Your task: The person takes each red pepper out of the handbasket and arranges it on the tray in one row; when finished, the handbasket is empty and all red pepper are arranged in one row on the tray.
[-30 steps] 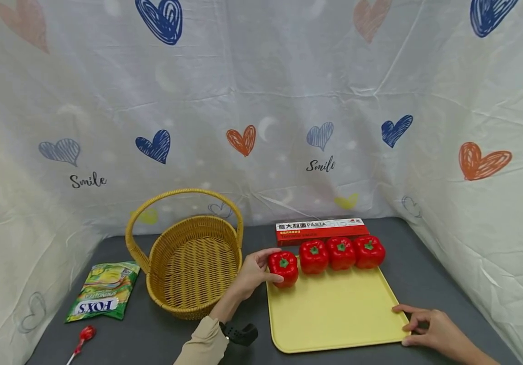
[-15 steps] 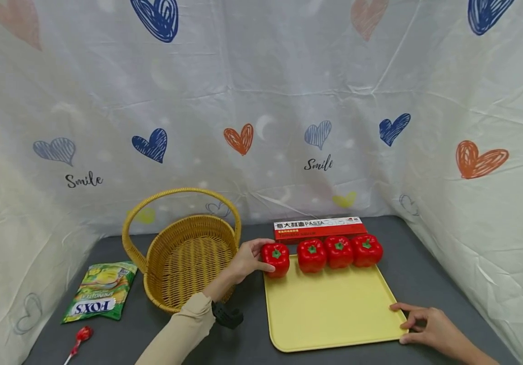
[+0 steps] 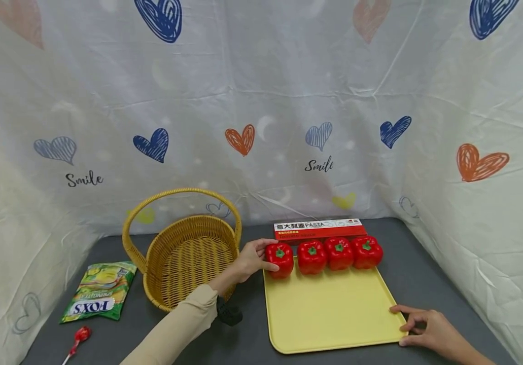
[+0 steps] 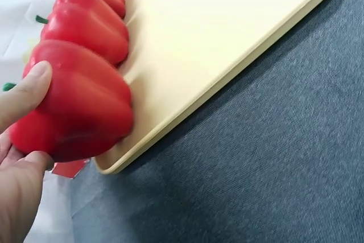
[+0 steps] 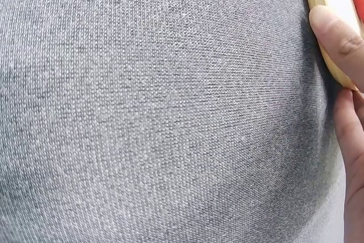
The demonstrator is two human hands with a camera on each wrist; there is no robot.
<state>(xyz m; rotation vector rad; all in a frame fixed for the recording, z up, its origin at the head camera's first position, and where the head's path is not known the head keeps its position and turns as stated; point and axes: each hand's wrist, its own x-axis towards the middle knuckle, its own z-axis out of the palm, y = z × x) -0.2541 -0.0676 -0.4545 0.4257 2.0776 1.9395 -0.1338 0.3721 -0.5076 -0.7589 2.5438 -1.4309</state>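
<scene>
In the head view, my left hand (image 3: 248,262) grips a red bell pepper (image 3: 280,263) at the back left corner of a yellow tray (image 3: 329,314). Thumb and fingers press its sides, and its green stem faces up. To its right stands a row of three more red bell peppers (image 3: 340,253) along the tray's back edge, with a small gap before the first. The left wrist view shows the held pepper (image 4: 79,103) tilted above the tray's corner. My right hand (image 3: 434,332) pinches the tray's right edge near the front corner; in the right wrist view its thumb (image 5: 341,41) lies on the rim.
Behind the peppers lies a red and white pasta box (image 3: 320,230). A yellow wicker basket (image 3: 190,268) with a tall handle stands left of the tray. Farther left are a green FOX'S packet (image 3: 101,291) and a red lollipop (image 3: 81,334). A curtain (image 3: 261,101) encloses the grey table.
My left hand shifted the held pepper left, away from the others, then slightly back right. My left forearm swung leftward. The right hand stays on the tray's edge.
</scene>
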